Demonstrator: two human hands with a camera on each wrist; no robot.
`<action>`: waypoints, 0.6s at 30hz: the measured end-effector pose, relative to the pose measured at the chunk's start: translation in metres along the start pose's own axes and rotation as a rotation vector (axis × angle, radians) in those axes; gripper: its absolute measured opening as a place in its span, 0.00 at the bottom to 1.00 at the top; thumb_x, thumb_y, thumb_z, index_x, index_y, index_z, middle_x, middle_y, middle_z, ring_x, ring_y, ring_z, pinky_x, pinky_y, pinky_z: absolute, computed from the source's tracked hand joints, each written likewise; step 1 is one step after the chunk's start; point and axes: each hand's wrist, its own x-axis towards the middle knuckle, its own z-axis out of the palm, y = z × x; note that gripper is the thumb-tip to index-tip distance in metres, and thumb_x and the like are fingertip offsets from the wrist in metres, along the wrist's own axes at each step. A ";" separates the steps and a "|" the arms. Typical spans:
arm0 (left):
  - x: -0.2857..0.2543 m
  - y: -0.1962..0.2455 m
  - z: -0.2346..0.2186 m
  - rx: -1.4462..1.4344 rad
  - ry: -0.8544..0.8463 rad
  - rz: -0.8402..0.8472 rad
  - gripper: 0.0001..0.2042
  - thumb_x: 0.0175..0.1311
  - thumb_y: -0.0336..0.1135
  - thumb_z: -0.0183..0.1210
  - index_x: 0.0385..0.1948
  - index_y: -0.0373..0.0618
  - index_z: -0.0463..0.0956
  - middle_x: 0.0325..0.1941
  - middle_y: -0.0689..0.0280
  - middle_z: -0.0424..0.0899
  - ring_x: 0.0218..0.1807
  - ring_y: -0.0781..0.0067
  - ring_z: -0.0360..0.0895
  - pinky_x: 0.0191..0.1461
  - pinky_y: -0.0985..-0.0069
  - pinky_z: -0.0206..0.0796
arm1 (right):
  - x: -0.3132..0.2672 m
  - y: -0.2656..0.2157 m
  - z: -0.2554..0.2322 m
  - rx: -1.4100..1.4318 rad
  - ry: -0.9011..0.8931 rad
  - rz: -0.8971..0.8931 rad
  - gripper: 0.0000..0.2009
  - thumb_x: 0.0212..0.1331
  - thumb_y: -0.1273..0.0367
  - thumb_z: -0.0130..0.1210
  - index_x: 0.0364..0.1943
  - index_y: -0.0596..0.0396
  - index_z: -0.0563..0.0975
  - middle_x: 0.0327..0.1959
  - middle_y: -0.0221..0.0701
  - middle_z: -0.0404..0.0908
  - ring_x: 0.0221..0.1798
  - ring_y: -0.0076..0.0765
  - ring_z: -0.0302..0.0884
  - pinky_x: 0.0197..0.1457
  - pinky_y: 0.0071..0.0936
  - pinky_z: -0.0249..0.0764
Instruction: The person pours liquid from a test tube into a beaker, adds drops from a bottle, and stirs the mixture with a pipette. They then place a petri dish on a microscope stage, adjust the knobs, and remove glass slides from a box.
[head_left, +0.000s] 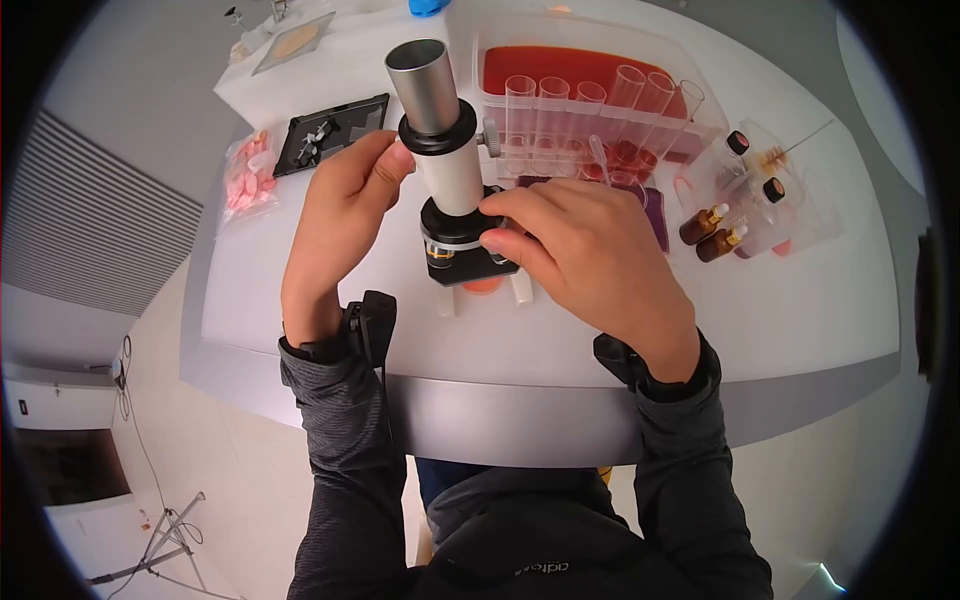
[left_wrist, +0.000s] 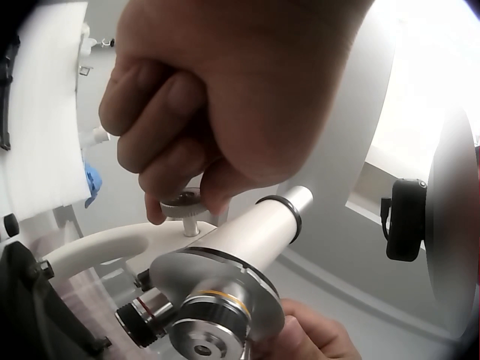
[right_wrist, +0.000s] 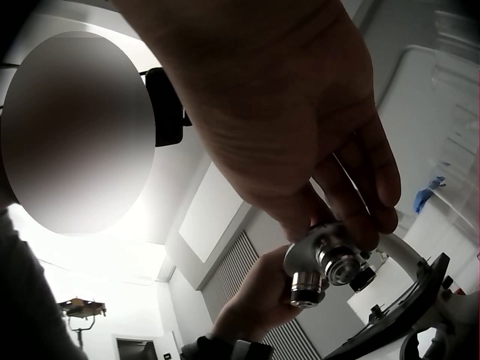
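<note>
Pinching a partly hidden knob [left_wrist: 183, 208] are left fingers [left_wrist: 176, 166], while right fingers [head_left: 522, 208] grip the nosepiece [left_wrist: 225, 270].

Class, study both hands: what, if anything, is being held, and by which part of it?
The microscope: the left hand pinches its focus knob, and the right hand holds the rim of its revolving nosepiece.
</note>
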 end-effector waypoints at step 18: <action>-0.001 0.007 0.002 0.003 0.011 -0.033 0.13 0.71 0.40 0.55 0.40 0.35 0.73 0.24 0.72 0.68 0.30 0.83 0.61 0.33 0.82 0.56 | 0.001 -0.002 -0.004 -0.026 -0.022 0.002 0.11 0.54 0.63 0.65 0.36 0.53 0.78 0.24 0.29 0.78 0.28 0.38 0.78 0.30 0.34 0.73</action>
